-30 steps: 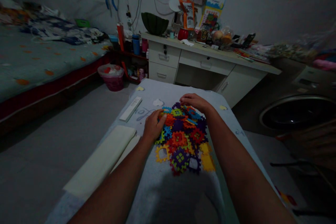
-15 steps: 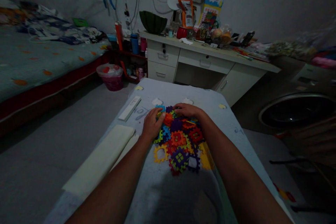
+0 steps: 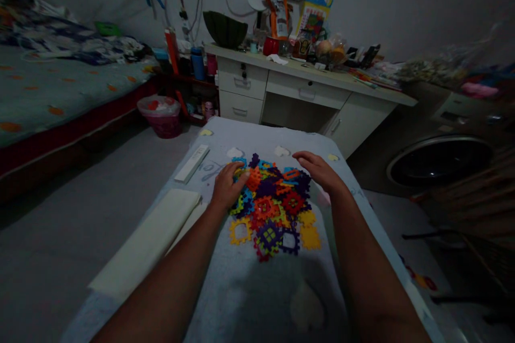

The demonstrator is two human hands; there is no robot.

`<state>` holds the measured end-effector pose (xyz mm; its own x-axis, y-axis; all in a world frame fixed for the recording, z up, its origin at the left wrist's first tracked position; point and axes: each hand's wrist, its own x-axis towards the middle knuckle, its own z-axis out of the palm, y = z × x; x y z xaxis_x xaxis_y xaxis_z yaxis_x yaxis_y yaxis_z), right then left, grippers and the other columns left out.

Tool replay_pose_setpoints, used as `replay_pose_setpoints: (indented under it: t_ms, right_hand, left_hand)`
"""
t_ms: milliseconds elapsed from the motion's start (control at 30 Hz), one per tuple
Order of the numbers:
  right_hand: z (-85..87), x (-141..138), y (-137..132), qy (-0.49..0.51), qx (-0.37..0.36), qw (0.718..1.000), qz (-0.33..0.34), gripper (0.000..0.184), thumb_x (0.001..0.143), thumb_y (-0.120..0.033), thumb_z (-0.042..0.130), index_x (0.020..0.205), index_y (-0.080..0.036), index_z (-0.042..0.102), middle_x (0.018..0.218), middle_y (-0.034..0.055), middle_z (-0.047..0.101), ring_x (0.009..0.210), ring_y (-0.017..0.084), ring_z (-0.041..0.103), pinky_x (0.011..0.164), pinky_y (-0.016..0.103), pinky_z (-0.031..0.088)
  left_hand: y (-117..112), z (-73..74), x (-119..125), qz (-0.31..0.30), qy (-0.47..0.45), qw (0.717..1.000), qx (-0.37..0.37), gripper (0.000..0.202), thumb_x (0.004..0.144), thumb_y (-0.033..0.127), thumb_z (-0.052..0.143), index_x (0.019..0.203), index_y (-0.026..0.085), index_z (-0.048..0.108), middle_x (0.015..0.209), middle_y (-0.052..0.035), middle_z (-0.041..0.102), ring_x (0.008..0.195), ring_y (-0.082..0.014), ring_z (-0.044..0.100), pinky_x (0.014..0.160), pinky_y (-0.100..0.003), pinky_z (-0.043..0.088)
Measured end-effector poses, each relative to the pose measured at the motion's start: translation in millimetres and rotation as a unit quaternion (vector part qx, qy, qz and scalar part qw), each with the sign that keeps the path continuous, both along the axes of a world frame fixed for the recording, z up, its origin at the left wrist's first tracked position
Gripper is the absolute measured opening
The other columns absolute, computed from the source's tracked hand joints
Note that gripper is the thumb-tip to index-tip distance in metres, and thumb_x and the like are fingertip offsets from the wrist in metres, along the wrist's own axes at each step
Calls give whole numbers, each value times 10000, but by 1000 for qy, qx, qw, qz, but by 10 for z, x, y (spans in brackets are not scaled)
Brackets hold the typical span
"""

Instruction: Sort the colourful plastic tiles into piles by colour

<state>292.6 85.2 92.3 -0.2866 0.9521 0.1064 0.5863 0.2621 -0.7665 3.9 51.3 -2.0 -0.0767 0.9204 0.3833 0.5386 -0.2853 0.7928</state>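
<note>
A heap of colourful toothed plastic building pieces (image 3: 266, 188) lies on the cloth-covered table, in purple, red, orange, yellow, green and blue. My left hand (image 3: 230, 185) rests at the heap's left edge, thumb and fingers apart, beside an orange piece (image 3: 253, 178). Its fingertips touch the pieces there. Off the upper right side of the heap, my right hand (image 3: 319, 170) hovers with its fingers stretched out and nothing in them. Nearer to me lie a yellow frame piece (image 3: 240, 242), a purple windowed piece (image 3: 269, 234) and a solid yellow piece (image 3: 310, 237).
A long white box (image 3: 192, 164) and a folded cream cloth (image 3: 147, 241) lie along the table's left side. Beyond the table (image 3: 225, 129) stands a cluttered desk (image 3: 306, 76). A bed (image 3: 72, 86) and a pink bin (image 3: 162, 120) are on the left, a washing machine (image 3: 440, 118) on the right.
My right hand has moved right, away from the top of the heap, uncovering pieces there. My left hand stays at the heap's left edge. The whole view has shifted slightly.
</note>
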Motion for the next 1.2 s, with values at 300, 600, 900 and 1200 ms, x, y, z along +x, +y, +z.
replay_pose_setpoints:
  t_ms: [300,600,900,1200]
  right_hand:
    - [-611,59,-82,-75,-65,990,-103,515,925,-456,434,1318,-145,553,1369,155,574,1269,263,520,1114,421,356]
    - [-338,-225,-263,118,-75,990,31,481,877,-504,526,1267,-237,611,1331,47,623,1248,240,538,1127,424,349]
    - [-164,-398,-278,256,-73,962,64,562,847,-659,524,1176,-221,648,1351,107,598,1272,246,532,1053,387,433]
    - [-112,-934,473,-56,-7,992,117,406,999,-415,355,1095,-175,668,1250,86,655,1210,195,550,1109,351,358]
  left_hand:
    - [7,-21,1,-4,25,1000,2,377,886,488,517,1121,228,653,1205,-75,658,1179,-258,582,1043,-418,429]
    - [6,16,-3,-3,-43,999,11,368,896,481,480,1074,221,670,1150,-78,673,1148,-257,593,1059,-437,420]
    - [17,15,-3,27,-121,992,12,396,908,510,468,1040,208,686,1136,-81,675,1142,-249,594,1069,-421,423]
    - [33,4,-3,38,-102,994,25,386,919,502,456,1033,207,677,1119,-73,660,1131,-239,585,1064,-409,422]
